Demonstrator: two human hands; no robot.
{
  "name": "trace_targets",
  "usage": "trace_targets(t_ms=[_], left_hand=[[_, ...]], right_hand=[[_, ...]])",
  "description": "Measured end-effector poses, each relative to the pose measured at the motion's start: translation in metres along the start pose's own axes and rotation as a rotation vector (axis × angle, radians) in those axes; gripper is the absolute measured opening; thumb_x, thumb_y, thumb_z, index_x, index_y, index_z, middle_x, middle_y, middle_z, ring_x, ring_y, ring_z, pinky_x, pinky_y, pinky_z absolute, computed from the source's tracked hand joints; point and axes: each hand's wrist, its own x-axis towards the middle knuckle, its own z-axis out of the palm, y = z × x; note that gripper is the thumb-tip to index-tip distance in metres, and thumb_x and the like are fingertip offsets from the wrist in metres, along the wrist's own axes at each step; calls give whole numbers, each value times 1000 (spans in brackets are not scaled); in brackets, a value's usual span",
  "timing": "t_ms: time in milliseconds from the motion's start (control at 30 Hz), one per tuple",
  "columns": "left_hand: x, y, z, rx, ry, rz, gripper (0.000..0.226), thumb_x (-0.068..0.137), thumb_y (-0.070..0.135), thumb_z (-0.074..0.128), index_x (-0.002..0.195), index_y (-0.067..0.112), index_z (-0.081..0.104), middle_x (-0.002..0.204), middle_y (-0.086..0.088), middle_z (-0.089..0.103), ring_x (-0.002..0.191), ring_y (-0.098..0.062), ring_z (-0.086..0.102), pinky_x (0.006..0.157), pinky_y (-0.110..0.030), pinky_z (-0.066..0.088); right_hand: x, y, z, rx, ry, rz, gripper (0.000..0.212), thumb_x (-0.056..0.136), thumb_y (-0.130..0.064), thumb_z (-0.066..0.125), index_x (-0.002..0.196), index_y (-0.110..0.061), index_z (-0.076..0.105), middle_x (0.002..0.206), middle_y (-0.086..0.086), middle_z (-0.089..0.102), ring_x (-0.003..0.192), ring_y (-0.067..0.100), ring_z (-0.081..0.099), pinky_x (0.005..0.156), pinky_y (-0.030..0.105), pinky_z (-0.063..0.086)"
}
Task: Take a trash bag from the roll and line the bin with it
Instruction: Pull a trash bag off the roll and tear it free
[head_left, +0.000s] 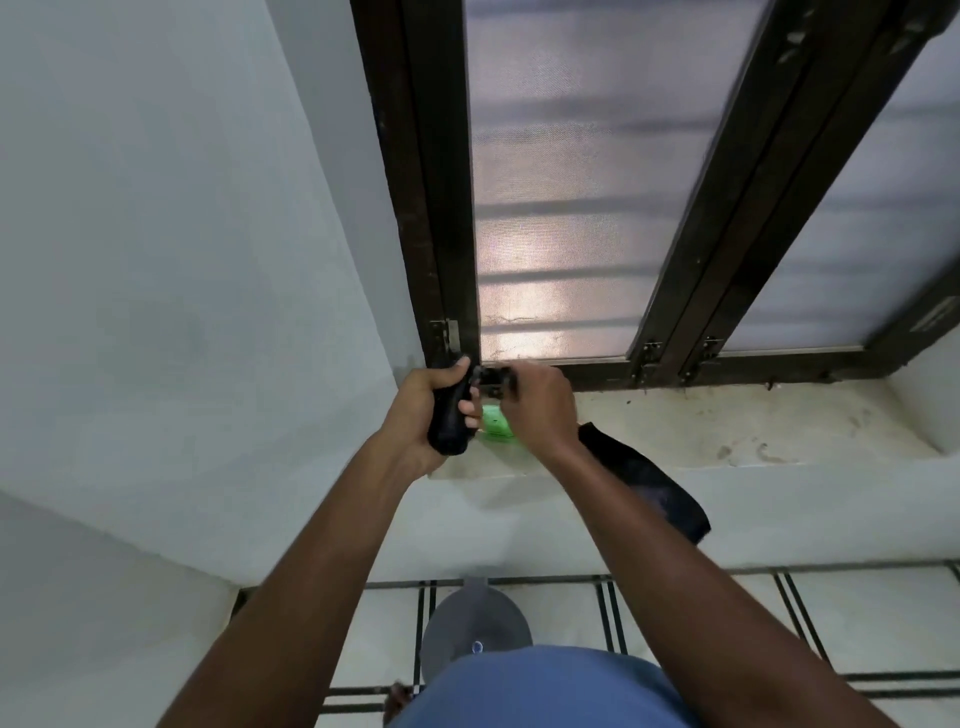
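Observation:
My left hand (415, 410) grips a black roll of trash bags (449, 423) above the left end of a window sill (727, 431). My right hand (537, 402) pinches the black loose end of the roll (491, 379) just to the right of it. A strip of black bag (649, 480) hangs down past my right wrist over the sill's front edge. A grey round bin (475, 631) stands on the tiled floor below, partly hidden by my blue shirt.
A green object (496, 423) lies on the sill between my hands. Behind the sill is a dark-framed window with mesh panes (561, 208). A pale wall (182, 260) closes in on the left. The floor has white tiles with dark lines (727, 623).

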Motion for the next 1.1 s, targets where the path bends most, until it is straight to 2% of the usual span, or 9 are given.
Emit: trace_targets(t_ms=[100, 267, 400, 467, 633, 800, 867, 967, 1100], left_hand=[[-16, -12, 4, 111, -103, -23, 18, 103, 27, 68, 102, 10, 67, 80, -3, 56, 53, -12, 44, 49, -25, 40], [-3, -24, -2, 117, 39, 60, 23, 100, 30, 74, 108, 10, 67, 85, -5, 55, 62, -19, 54, 58, -33, 52], [6, -36, -8, 138, 72, 23, 28, 98, 30, 74, 114, 10, 65, 83, -4, 59, 65, -21, 58, 64, -36, 53], [11, -40, -8, 139, 91, 9, 29, 97, 29, 73, 116, 10, 64, 82, -4, 59, 64, -22, 58, 63, -36, 54], [24, -49, -3, 91, 108, -27, 27, 97, 28, 72, 115, 10, 67, 83, -5, 62, 66, -22, 60, 66, -37, 55], [37, -57, 6, 87, 134, -16, 24, 95, 27, 72, 111, 11, 65, 82, -6, 64, 67, -23, 62, 66, -36, 56], [43, -60, 9, 55, 133, -5, 30, 90, 25, 72, 114, 9, 64, 85, -9, 65, 69, -25, 62, 66, -36, 56], [52, -67, 15, -33, 139, 23, 35, 89, 26, 64, 117, 6, 62, 92, -13, 65, 79, -31, 64, 77, -41, 57], [68, -81, 23, -59, 167, 93, 31, 97, 27, 65, 121, 7, 61, 109, -17, 65, 101, -35, 67, 100, -53, 57]], right_hand=[[17, 39, -12, 16, -11, 180, 34, 111, -28, 63, 85, -9, 74, 73, 3, 66, 72, 28, 70, 53, 28, 34], [26, 47, -24, 407, -110, 288, 39, 106, -55, 68, 88, -23, 53, 87, -3, 59, 75, 13, 54, 67, 32, 43], [39, 44, -38, 749, -110, 432, 15, 102, -21, 69, 109, -17, 57, 100, 3, 59, 94, 22, 59, 83, 41, 50], [43, 44, -45, 818, -71, 464, 26, 100, -9, 67, 124, -17, 58, 109, 2, 66, 100, 21, 66, 86, 37, 55], [41, 66, -56, 486, 121, 147, 30, 103, -2, 61, 128, -19, 61, 113, -15, 68, 105, -11, 63, 86, 8, 47], [26, 123, -38, 96, 56, 27, 31, 105, -9, 65, 134, -15, 73, 141, 7, 60, 135, 21, 53, 115, 34, 44], [16, 144, -27, 127, -33, 93, 33, 107, -16, 63, 139, -18, 73, 142, 6, 60, 130, 23, 58, 112, 41, 51], [2, 162, -16, 131, -139, 124, 31, 111, -21, 62, 140, -19, 73, 141, 2, 58, 124, 18, 61, 100, 27, 45], [4, 174, -10, 35, -43, 103, 29, 108, -22, 67, 134, -21, 79, 113, -2, 55, 107, 22, 59, 85, 31, 44]])
